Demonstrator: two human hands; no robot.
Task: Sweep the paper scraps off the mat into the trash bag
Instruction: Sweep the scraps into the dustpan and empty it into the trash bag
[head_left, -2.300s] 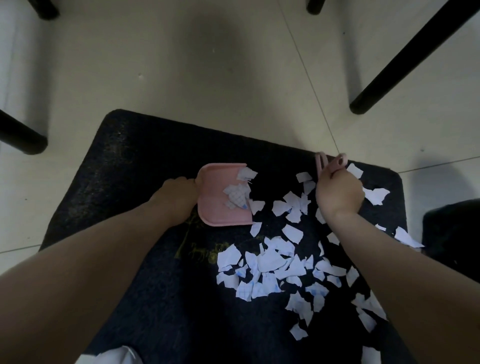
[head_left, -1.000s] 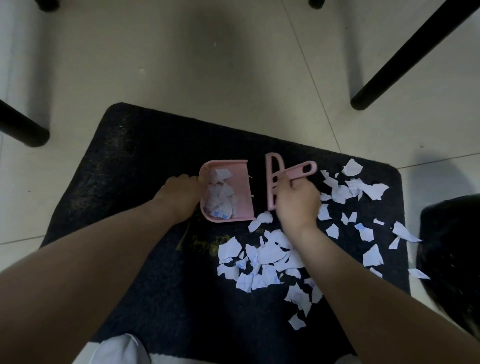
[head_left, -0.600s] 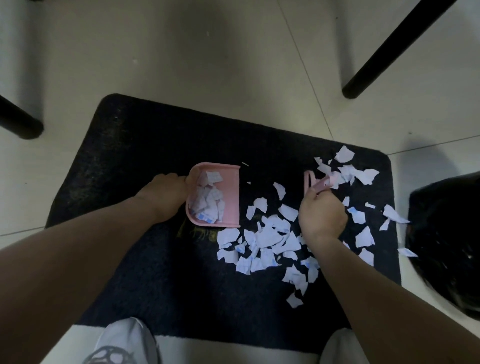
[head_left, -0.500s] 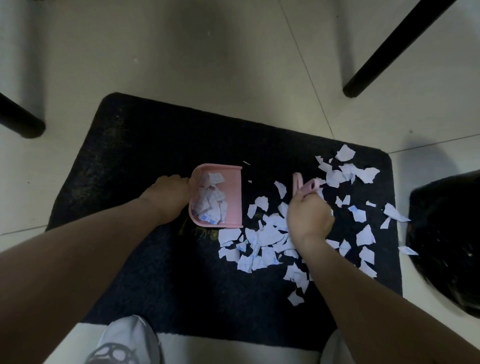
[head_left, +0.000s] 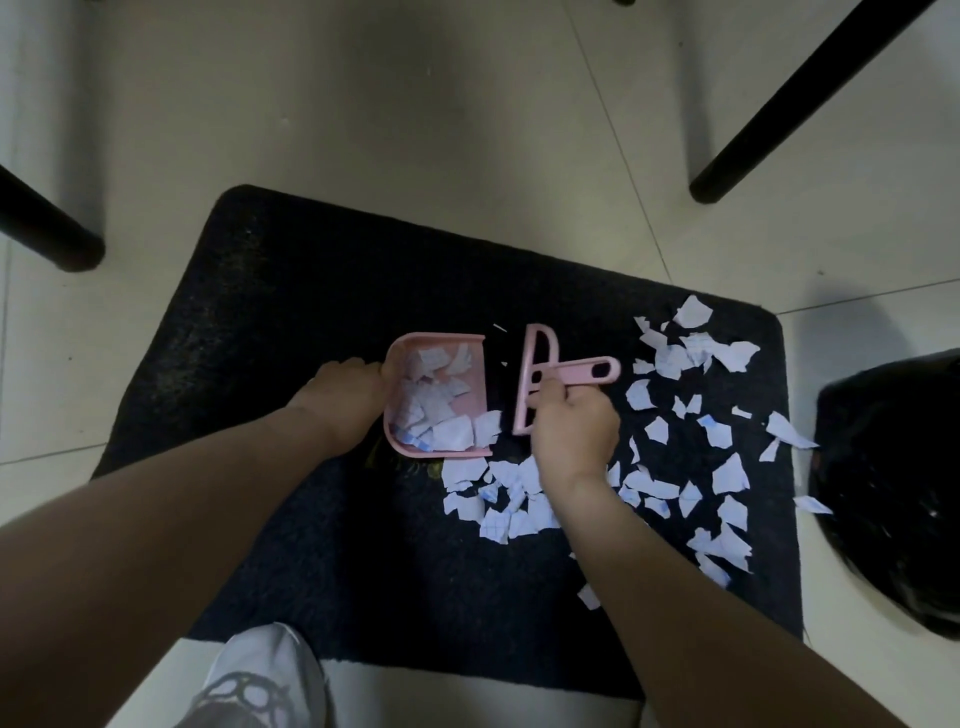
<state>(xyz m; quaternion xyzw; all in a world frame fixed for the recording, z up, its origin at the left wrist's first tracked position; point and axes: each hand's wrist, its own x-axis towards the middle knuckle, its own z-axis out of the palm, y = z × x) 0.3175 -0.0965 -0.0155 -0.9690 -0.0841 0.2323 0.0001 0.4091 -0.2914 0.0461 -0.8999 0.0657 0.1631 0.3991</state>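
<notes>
The left hand (head_left: 345, 400) has a closed grip on the back of a pink dustpan (head_left: 439, 397). The dustpan sits flat on the dark mat (head_left: 311, 322), with its open side facing right. A pile of paper scraps (head_left: 434, 402) is already inside it, and one scrap hangs over its open edge.

The right hand (head_left: 574, 431) has a closed grip on a small pink brush (head_left: 535, 382). The head of the brush stands just beside the open edge of the dustpan. Its handle points to the right.

Many more scraps lie on the mat. One bunch (head_left: 498, 493) sits just below the dustpan, partly under the right wrist. More are spread out to the right (head_left: 685, 358), up to the far corner. A few small bits (head_left: 810, 504) have slipped off the mat onto the white floor (head_left: 415, 130). The black trash bag (head_left: 893, 493) waits on the right, just past the edge of the mat.

This looks like the end of one sweep, with the brush pushing paper into the dustpan. The job seems less than half done. Next, the brush likely needs to go back to the right, get behind more scraps, and pull them left. The left hand should keep the dustpan pressed down so paper does not slide under it. When the dustpan is full, it must be lifted level and tipped into the bag, or scraps may fall out.
</notes>
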